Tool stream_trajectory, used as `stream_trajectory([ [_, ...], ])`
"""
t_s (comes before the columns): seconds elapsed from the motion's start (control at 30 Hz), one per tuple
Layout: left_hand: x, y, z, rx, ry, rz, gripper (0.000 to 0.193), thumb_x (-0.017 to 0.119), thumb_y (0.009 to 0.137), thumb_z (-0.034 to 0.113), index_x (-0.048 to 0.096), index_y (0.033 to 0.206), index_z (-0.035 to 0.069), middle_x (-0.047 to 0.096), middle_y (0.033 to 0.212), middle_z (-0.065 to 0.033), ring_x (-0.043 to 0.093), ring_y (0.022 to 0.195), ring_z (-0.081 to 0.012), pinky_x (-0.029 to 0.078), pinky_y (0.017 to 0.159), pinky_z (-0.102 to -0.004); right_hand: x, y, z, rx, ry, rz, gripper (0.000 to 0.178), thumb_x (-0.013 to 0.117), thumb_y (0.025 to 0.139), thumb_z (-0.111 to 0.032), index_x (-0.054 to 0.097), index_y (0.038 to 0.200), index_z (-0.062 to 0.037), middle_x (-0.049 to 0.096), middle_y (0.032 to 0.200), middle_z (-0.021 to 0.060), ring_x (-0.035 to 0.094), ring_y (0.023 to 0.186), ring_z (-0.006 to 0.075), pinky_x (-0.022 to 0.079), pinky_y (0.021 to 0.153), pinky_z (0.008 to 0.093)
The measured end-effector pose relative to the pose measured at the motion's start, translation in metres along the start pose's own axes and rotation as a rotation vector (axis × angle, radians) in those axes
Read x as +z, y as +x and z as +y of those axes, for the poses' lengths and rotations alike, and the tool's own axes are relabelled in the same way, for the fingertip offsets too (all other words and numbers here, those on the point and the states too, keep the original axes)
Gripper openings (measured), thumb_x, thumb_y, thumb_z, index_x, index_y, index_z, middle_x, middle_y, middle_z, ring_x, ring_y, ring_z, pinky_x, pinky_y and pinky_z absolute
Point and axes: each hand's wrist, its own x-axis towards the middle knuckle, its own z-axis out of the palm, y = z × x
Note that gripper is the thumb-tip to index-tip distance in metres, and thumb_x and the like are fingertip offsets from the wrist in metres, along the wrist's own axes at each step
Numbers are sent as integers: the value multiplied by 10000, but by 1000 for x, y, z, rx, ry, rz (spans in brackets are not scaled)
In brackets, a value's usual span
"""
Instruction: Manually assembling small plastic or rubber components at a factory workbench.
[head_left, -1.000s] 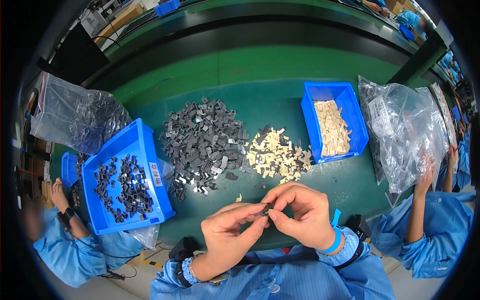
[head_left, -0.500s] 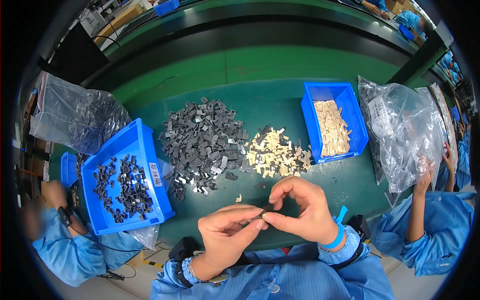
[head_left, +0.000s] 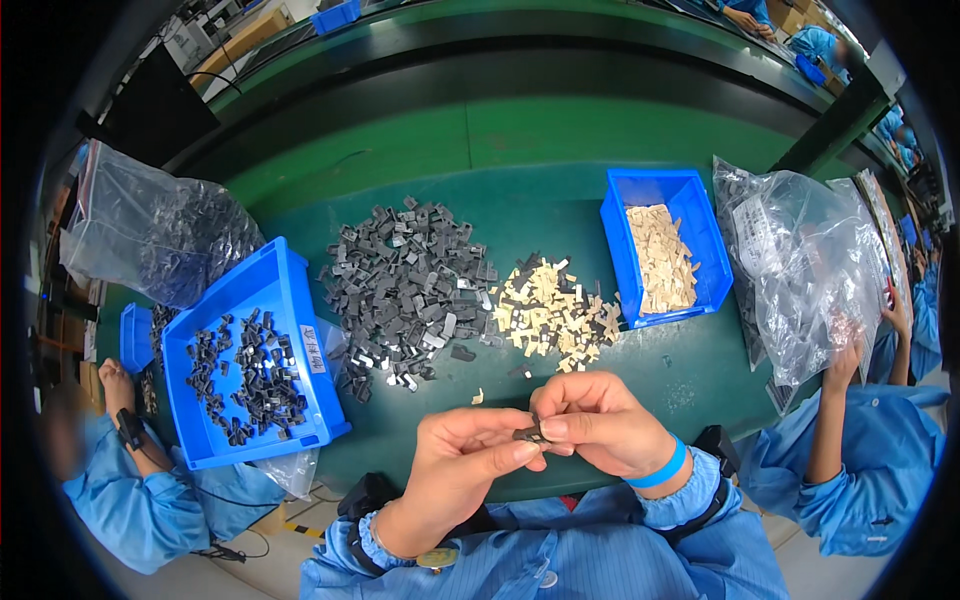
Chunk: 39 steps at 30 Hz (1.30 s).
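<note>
In the head view, both hands are working close to the near edge of the green tabletop [head_left: 545, 205], just in front of the blue-clad torso. The left hand [head_left: 458, 455] is pinching a small black part [head_left: 530, 435] between thumb and fingers, and the right hand [head_left: 600, 425] is gripping the same part from the other side, so their fingertips are almost meeting over it. The part is hanging above the table, apart from the piles; its finer shape is hiding behind the fingers. A blue wristband [head_left: 662, 466] is circling the right wrist.

Beyond the fingertips, a strip of green surface is showing, where a pale piece [head_left: 477, 397] and a dark piece [head_left: 521, 371] are lying singly. Farther off, a broad heap of dark parts [head_left: 405, 275] is spreading to the left, its right edge nearly touching a smaller pile of pale and black pieces [head_left: 560, 312]. Green is also showing between that pile and the far side.

On the left, a blue tray [head_left: 322, 405] is standing at an angle, with black parts lying inside. On the right, a blue bin [head_left: 650, 190] is holding pale pieces [head_left: 660, 260], and a clear bag [head_left: 810, 270] is crowding its outer side. Two co-workers in blue are sitting beyond the left and right ends.
</note>
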Motion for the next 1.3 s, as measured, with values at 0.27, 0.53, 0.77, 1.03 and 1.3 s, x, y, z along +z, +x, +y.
stream_trajectory([
  [0.27,18,-2,-4,330,769,71,331,606,742,-94,538,1065,-76,630,842,-153,625,756,-186,511,682,-269,2,0,11,-29,-28,43,77,531,798,-63,497,732,-42,489,663,-27,420,613,38,316,543,192],
  [0.53,10,-2,-4,219,404,74,285,586,767,-74,567,1051,-56,623,888,-163,624,771,-202,516,695,-289,11,-3,7,-98,-58,110,114,547,849,-102,528,791,-6,546,674,38,499,589,74,413,541,209],
  [0.77,4,-8,-8,-207,-304,57,231,515,847,7,567,1070,-23,617,907,-170,615,772,-216,513,711,-291,13,-6,13,-336,-398,242,148,620,806,-105,529,782,9,565,670,59,544,597,124,423,521,229],
  [1.03,11,-28,19,214,364,139,249,623,767,110,592,966,-36,602,687,-188,612,618,-265,520,521,-335,-3,-1,-18,-852,-1260,-13,178,710,677,-91,553,721,-20,544,654,71,527,553,214,435,524,324],
  [1.3,-37,-65,108,1139,1688,1012,327,493,758,-87,559,1071,-20,550,1069,-202,555,952,-286,433,818,-357,-9,19,-29,-681,-1952,222,192,588,650,-30,558,837,1,488,786,95,554,684,237,461,586,329],
])
